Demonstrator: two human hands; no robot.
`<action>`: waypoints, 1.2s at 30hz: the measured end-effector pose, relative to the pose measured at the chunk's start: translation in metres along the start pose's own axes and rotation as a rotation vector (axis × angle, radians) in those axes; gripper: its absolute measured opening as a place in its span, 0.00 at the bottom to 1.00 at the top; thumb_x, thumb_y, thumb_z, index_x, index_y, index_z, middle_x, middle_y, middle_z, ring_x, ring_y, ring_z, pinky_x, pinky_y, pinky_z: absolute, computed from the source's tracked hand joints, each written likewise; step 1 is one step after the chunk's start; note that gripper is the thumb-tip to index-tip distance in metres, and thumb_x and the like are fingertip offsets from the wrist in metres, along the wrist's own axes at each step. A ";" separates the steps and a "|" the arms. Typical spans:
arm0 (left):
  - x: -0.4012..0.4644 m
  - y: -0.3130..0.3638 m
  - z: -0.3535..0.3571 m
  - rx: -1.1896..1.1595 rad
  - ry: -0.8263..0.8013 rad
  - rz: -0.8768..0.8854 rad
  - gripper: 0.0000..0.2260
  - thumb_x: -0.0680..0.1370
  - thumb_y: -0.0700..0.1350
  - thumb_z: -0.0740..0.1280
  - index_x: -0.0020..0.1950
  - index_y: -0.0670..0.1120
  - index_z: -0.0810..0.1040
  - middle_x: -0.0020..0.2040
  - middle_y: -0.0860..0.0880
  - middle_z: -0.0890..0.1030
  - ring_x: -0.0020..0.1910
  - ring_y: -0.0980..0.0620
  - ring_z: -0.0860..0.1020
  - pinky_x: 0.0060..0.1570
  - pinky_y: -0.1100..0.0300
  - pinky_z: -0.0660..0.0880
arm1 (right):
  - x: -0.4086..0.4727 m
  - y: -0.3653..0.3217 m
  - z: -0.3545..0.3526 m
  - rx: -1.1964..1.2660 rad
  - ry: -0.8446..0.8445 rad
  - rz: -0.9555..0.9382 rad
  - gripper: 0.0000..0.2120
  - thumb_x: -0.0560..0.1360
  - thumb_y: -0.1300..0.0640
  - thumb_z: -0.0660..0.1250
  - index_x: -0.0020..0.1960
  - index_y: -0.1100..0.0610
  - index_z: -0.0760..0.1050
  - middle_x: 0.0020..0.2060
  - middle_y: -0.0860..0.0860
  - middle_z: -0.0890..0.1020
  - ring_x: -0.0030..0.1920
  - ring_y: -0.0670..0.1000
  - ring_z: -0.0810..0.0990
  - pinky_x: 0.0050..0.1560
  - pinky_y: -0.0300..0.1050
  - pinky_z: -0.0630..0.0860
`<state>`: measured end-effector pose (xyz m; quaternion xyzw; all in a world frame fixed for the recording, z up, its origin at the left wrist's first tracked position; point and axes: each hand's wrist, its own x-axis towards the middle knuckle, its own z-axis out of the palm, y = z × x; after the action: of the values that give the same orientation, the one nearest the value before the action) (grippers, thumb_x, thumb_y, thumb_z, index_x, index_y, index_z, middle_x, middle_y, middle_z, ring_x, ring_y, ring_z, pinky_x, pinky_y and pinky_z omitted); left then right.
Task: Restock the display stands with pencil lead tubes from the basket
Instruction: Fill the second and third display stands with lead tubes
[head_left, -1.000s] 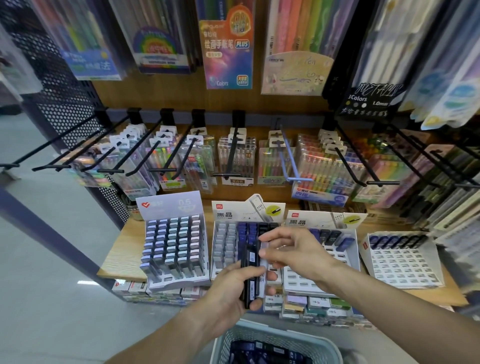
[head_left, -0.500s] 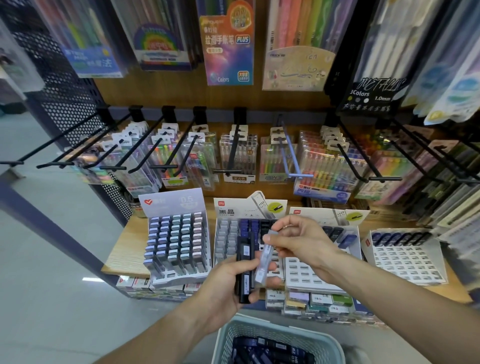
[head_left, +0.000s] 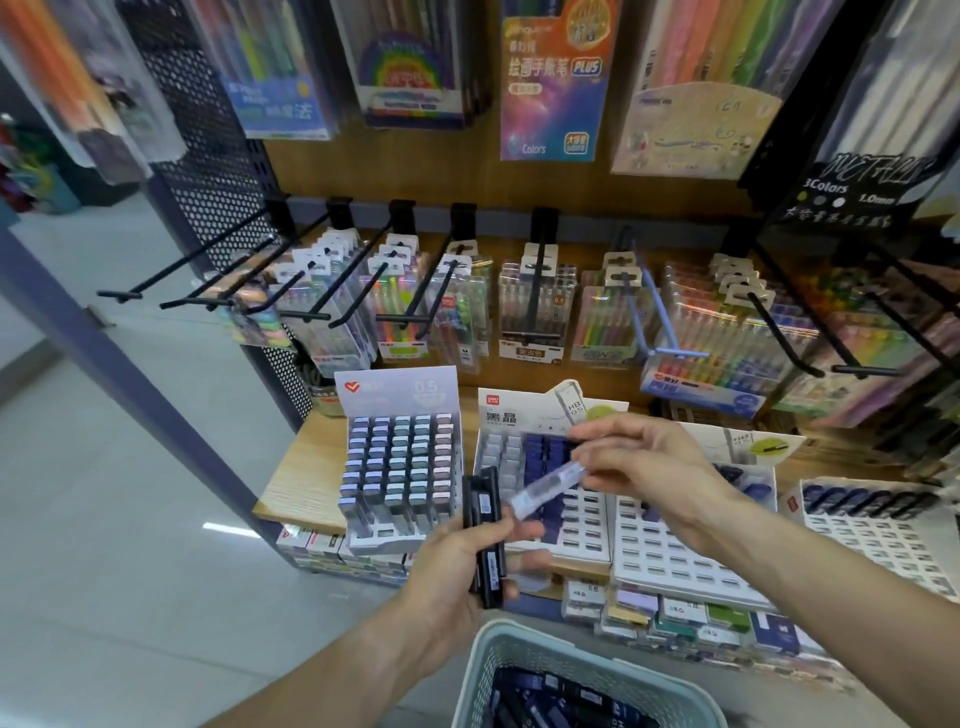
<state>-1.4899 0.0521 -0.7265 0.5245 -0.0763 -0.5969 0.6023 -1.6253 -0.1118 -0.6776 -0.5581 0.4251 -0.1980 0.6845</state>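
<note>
Now right hand (head_left: 639, 462) fingers pinch pale translucent lead tube (head_left: 545, 486), tilted; left hand (head_left: 457, 566) fingers clamp dark tubes (head_left: 485, 535) upright.

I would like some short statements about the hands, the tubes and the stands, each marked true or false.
1. The right hand pinches a pale clear tube. True.
2. The left hand is empty. False: it grips a bundle of dark tubes.
3. The basket holds dark tubes. True.
4. The leftmost stand has mostly bare slots. False: nearly every slot is filled.
5. The clear tube already sits in a slot. False: it is held above the middle stand.
</note>
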 end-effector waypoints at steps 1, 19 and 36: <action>0.000 0.001 -0.004 -0.013 0.030 0.022 0.17 0.76 0.39 0.69 0.64 0.38 0.75 0.51 0.40 0.86 0.41 0.42 0.83 0.27 0.60 0.72 | 0.001 0.000 0.001 0.076 0.025 0.040 0.09 0.75 0.71 0.70 0.52 0.64 0.84 0.48 0.59 0.86 0.49 0.56 0.86 0.44 0.42 0.84; -0.001 0.006 -0.010 0.135 0.032 0.122 0.15 0.72 0.49 0.79 0.37 0.47 0.75 0.28 0.50 0.64 0.24 0.54 0.58 0.22 0.62 0.52 | -0.021 0.004 0.035 -0.248 -0.113 0.116 0.07 0.80 0.55 0.68 0.54 0.56 0.83 0.45 0.53 0.87 0.45 0.51 0.84 0.52 0.50 0.82; -0.005 0.006 -0.024 -0.181 0.037 -0.072 0.11 0.75 0.42 0.59 0.56 0.42 0.71 0.35 0.47 0.70 0.29 0.51 0.66 0.26 0.61 0.63 | 0.025 0.035 0.040 -0.701 0.126 -0.511 0.10 0.71 0.63 0.76 0.45 0.50 0.78 0.38 0.43 0.81 0.37 0.41 0.82 0.41 0.36 0.81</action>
<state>-1.4704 0.0679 -0.7304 0.4812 0.0079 -0.6128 0.6268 -1.5863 -0.0956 -0.7190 -0.8309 0.3558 -0.2381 0.3555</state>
